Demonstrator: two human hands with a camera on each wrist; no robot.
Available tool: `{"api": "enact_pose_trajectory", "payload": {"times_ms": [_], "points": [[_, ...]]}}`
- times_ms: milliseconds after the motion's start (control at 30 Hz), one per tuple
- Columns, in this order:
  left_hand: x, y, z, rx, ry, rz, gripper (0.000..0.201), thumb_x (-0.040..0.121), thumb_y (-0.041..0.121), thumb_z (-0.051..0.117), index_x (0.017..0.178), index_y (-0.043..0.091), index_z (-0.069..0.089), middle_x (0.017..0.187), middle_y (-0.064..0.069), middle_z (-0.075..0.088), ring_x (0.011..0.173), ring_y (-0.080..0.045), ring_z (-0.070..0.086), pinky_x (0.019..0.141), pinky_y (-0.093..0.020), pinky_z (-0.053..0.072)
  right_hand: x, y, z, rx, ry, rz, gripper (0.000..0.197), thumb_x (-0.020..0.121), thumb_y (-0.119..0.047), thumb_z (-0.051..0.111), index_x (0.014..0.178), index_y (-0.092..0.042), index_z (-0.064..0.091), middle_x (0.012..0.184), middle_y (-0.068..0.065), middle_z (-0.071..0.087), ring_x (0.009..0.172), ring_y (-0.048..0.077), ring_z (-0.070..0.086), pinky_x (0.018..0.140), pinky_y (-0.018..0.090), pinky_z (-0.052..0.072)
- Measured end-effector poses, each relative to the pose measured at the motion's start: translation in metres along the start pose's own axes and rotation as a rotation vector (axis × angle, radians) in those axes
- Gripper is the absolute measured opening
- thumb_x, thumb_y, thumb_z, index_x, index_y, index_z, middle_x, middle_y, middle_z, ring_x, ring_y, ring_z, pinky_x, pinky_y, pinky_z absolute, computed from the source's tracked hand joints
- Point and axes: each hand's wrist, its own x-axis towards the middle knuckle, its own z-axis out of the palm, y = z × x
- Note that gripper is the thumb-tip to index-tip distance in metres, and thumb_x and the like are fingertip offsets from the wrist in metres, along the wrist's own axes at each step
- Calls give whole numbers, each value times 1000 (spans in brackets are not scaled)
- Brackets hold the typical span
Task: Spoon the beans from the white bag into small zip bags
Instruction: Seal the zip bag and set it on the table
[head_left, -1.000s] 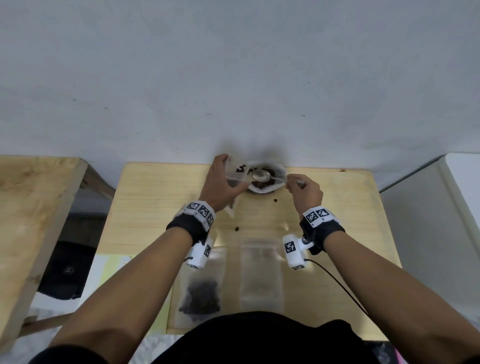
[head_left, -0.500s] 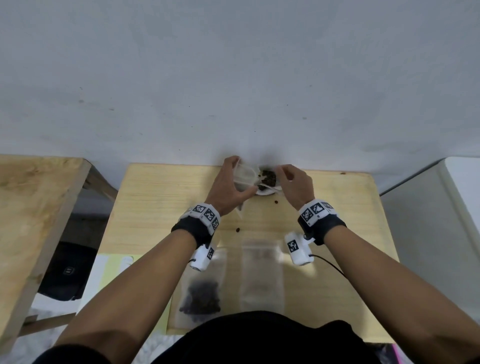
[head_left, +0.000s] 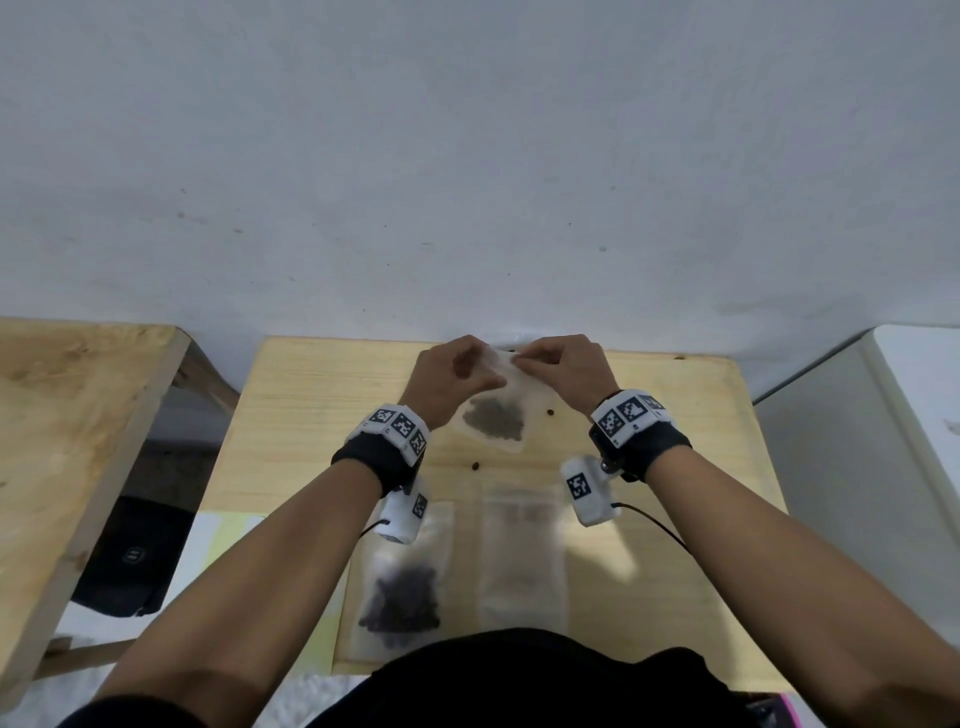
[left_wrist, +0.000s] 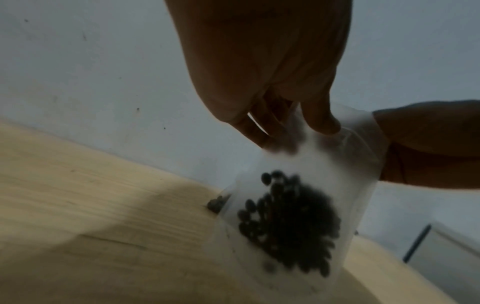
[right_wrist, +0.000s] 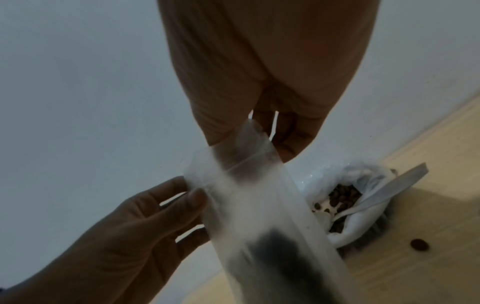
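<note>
A small frosted zip bag (head_left: 496, 415) with dark beans in its lower half hangs above the far middle of the wooden table (head_left: 311, 415). My left hand (head_left: 480, 366) pinches its top left corner and my right hand (head_left: 522, 358) pinches its top right edge. In the left wrist view, the left hand (left_wrist: 298, 131) has its thumb in front of the zip bag (left_wrist: 291, 216). In the right wrist view, the right hand (right_wrist: 262, 139) pinches the mouth strip. Behind it the white bag (right_wrist: 348, 207) of beans lies open with the spoon (right_wrist: 389, 185) resting in it.
Near the front edge lie a bean-filled zip bag (head_left: 405, 592) and a second zip bag (head_left: 519, 556). Loose beans (head_left: 549, 413) lie on the wood. A second wooden table (head_left: 62, 415) stands left, a white surface (head_left: 914, 415) right, and a black bag (head_left: 135, 556) below.
My right hand let go of the spoon, which now lies in the white bag, and took hold of the zip bag's top. Both hands now hold the bag flat, facing me.
</note>
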Motion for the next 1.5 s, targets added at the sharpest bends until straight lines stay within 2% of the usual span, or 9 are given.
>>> {"api": "enact_pose_trajectory", "payload": {"times_ms": [167, 300, 467, 767, 1000, 1200, 1267, 1400, 1500], "points": [[5, 12, -5, -201, 68, -41, 14, 78, 6, 81, 89, 3, 73, 79, -9, 74, 71, -24, 74, 71, -27, 57, -6, -4, -3, 113, 11, 21, 27, 92, -53, 58, 81, -33, 75, 76, -16, 71, 77, 5, 66, 75, 24, 51], [10, 14, -10, -346, 166, -78, 13, 79, 7, 81, 87, 3, 72, 81, -18, 71, 71, -32, 74, 73, -37, 60, -10, 0, -5, 183, 46, -49, 29, 95, -40, 59, 98, -15, 74, 89, -2, 75, 82, 18, 70, 77, 30, 57], [8, 15, -12, -417, 166, -86, 18, 80, 3, 79, 89, -7, 67, 75, -11, 69, 71, -33, 73, 74, -41, 60, -8, 1, -6, 152, 163, -106, 14, 91, -27, 69, 92, -13, 72, 83, 2, 74, 76, 26, 70, 70, 34, 60], [6, 23, -22, -280, -25, 6, 13, 81, 7, 79, 90, 1, 74, 87, -14, 73, 78, -31, 73, 76, -39, 61, -10, -10, -5, 21, 157, -255, 12, 90, -22, 70, 90, -10, 72, 77, 2, 73, 70, 16, 69, 67, 28, 57], [5, 38, -15, -24, -113, 159, 12, 85, 18, 78, 90, 7, 79, 76, 0, 76, 67, -15, 72, 67, -30, 59, -21, -17, -1, -8, 112, -328, 10, 88, -17, 72, 90, -8, 74, 78, 2, 74, 71, 10, 68, 70, 20, 55], [-2, 51, -12, 7, -106, 181, 18, 84, 34, 74, 79, 16, 76, 63, -6, 71, 60, -40, 63, 55, -37, 44, -34, -21, -3, 46, 160, -262, 9, 87, -14, 73, 86, -4, 74, 66, -8, 62, 57, -2, 51, 61, 9, 41], [-5, 57, -13, -8, -114, 185, 18, 85, 31, 74, 78, 14, 75, 64, -6, 71, 64, -35, 67, 59, -39, 49, -38, -23, -5, 67, 177, -240, 10, 88, -14, 72, 85, -4, 73, 62, -11, 56, 55, -2, 47, 59, 9, 39], [-15, 63, -15, -43, -80, 139, 9, 85, 22, 77, 77, 17, 77, 68, -5, 74, 67, -19, 70, 70, -35, 55, -53, -28, -11, 65, 202, -264, 12, 91, -18, 69, 85, -7, 71, 66, 8, 62, 60, 7, 50, 60, 17, 45], [-29, 68, -17, -110, -47, 67, 7, 82, 16, 80, 78, 11, 77, 72, -8, 75, 66, -14, 70, 67, -24, 55, -67, -25, -16, 57, 247, -267, 11, 92, -18, 67, 85, -10, 69, 73, 14, 68, 62, 9, 54, 61, 16, 47]]}}
